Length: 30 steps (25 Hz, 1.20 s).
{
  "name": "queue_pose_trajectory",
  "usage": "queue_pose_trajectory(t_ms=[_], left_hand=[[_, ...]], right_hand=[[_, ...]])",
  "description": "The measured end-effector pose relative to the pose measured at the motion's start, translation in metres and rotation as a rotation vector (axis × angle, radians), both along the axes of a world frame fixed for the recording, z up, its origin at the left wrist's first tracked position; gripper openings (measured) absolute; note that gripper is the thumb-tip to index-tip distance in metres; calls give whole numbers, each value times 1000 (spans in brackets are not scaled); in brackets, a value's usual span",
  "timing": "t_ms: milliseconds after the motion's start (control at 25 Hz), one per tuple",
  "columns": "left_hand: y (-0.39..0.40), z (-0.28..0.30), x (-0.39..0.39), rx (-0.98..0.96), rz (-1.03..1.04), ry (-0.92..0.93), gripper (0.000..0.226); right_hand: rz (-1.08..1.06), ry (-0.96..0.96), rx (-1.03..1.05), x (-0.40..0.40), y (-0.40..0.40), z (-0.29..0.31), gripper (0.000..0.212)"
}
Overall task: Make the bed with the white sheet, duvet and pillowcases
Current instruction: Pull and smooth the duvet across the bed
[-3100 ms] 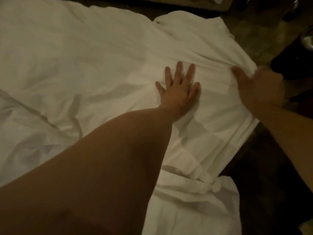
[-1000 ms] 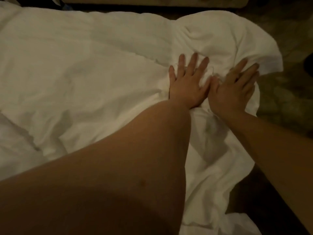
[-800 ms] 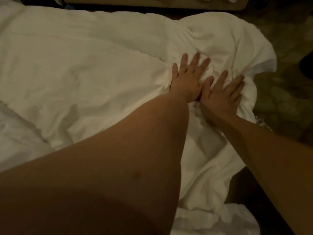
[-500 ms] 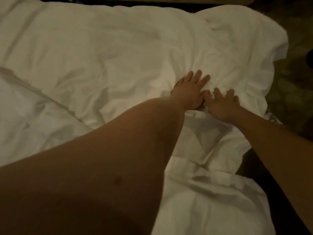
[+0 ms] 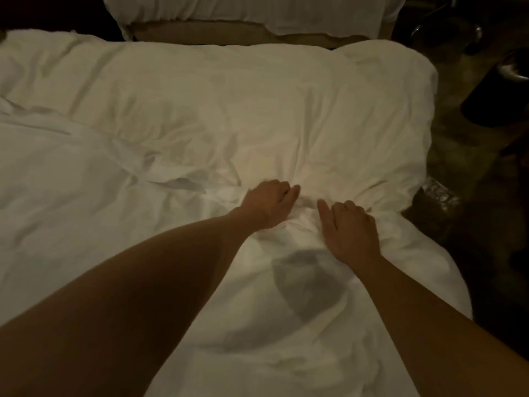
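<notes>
A rumpled white duvet [image 5: 257, 110] covers the bed and fills most of the view. Its thick far part ends in a rounded corner at the right [image 5: 412, 81]. My left hand [image 5: 269, 203] lies near the middle with its fingers curled into a bunched fold of the duvet. Just to its right, my right hand [image 5: 353, 229] has its fingers curled down into the same gathered fabric, thumb pointing forward. Creases fan out from both hands. A flatter white layer [image 5: 57, 196] spreads to the left.
A second bed with white bedding [image 5: 257, 12] stands beyond the far edge. Dark patterned floor [image 5: 472, 253] runs along the right side, with a crinkled plastic wrapper [image 5: 439, 193] and dark objects [image 5: 492, 104] on it.
Both hands have drawn back toward me across the duvet. Their flat, spread fingers have curled into the fabric, bunching it. The view has lifted, showing the second bed.
</notes>
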<state>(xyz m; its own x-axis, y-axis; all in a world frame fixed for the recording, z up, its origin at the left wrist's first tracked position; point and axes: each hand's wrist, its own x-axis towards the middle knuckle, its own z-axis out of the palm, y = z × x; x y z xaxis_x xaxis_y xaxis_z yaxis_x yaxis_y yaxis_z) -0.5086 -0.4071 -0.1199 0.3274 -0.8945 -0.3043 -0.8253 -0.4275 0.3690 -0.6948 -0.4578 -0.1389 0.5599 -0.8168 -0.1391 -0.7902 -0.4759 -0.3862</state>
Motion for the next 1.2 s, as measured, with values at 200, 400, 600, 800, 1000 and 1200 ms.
queue_pose_trajectory(t_ms=[200,400,600,800,1000,1200], left_hand=[[26,21,-14,-33,12,-235,55],[-38,59,7,-164,128,-349,63],[-132,94,33,-254,83,-498,63],[-142,25,40,-150,129,-488,61],[-118,-84,10,-40,139,-517,57],[-120,-88,10,-35,115,-504,54]], right_hand=[[14,94,-170,0,17,13,66],[-86,-55,-225,27,-28,49,66],[-126,-187,-277,56,-113,85,64],[-35,-63,-132,54,-134,7,58],[-93,65,-126,20,-105,-96,57],[-78,11,-97,20,-109,-94,57]])
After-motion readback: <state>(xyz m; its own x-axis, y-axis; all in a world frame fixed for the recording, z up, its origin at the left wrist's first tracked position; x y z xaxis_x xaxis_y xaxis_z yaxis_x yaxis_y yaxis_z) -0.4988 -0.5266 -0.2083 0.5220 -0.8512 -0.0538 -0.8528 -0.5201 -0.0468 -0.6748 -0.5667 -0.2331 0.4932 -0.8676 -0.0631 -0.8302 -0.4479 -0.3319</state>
